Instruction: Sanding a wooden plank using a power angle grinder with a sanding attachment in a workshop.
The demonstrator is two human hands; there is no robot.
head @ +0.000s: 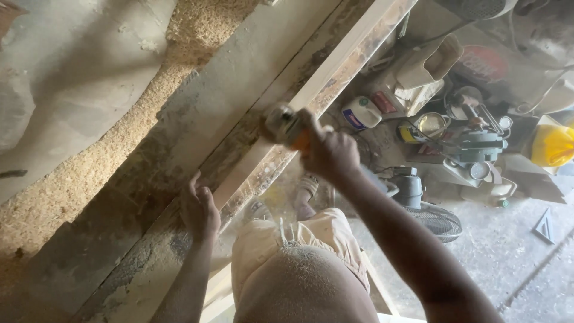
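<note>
A long pale wooden strip lies diagonally along the edge of a dusty workbench. My right hand grips an orange and grey angle grinder, its head resting on the strip. My left hand presses flat on the strip lower down, nearer my body. My beige shorts and sandalled feet show below the bench edge.
Sawdust is heaped on the left beyond the bench. On the floor to the right lie a white plastic bottle, a tin, power tools, a yellow container and a dark fan.
</note>
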